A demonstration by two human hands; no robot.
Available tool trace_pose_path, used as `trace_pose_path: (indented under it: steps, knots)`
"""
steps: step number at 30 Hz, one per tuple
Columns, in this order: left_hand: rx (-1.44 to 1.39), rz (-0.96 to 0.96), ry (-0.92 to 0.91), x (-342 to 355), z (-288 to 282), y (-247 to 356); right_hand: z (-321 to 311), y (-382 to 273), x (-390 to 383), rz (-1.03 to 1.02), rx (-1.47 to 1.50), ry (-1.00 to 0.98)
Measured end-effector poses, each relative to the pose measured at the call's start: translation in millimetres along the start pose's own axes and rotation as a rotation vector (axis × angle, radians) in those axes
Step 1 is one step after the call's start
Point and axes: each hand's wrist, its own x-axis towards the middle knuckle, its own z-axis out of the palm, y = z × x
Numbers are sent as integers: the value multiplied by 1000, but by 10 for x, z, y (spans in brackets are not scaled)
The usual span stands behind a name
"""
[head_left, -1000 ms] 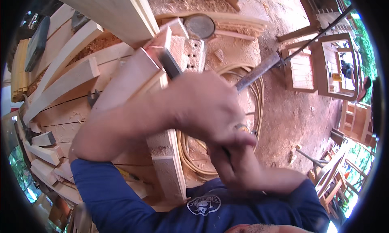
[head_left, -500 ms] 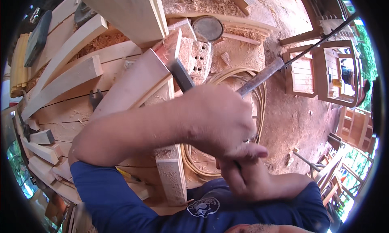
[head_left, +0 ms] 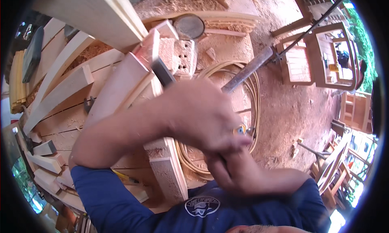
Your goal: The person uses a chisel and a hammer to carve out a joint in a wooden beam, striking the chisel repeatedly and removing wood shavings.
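My left hand (head_left: 202,115) reaches across from the left, blurred, its fingers curled closed. Just below it, my right hand (head_left: 231,168) is closed too, touching or nearly touching the left fingers. What they hold is mostly hidden. A dark flat metal bar (head_left: 162,72) shows above the left hand, beside a wooden board end. From behind that same hand, a grey tube (head_left: 248,69) slants to the upper right and continues as a thin dark rod (head_left: 312,28). A small blue and yellow spot (head_left: 240,130) shows by the left fingers; I cannot tell what it is.
A coiled yellowish hose (head_left: 256,93) lies on the dusty floor. Shavings surround a block with holes (head_left: 185,56) and a round tin (head_left: 189,26). Planks (head_left: 60,97) fill the left, a large upright timber (head_left: 93,14) rises above, and wooden cabinet frames (head_left: 298,65) stand right.
Both hands have moved slightly left and up in the picture, still close together. The tube and bar have shifted left, and the surroundings have slid a little left as well.
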Motion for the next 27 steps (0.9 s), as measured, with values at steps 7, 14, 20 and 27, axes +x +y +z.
trace_pose_path:
  steps: [7, 14, 20, 27]
  knots:
    - [32, -49, 21, -12, -24, -4, 23, 71, 72, -54, 0, 52]
    - [-15, -10, 88, -27, -82, -83, 15, 11, 6, -37, 8, 23]
    - [40, -69, 104, -24, -159, -210, 5, 23, 138, 107, 107, -40]
    - [51, -92, 92, -50, -159, -262, 70, -37, 200, 157, 105, 30]
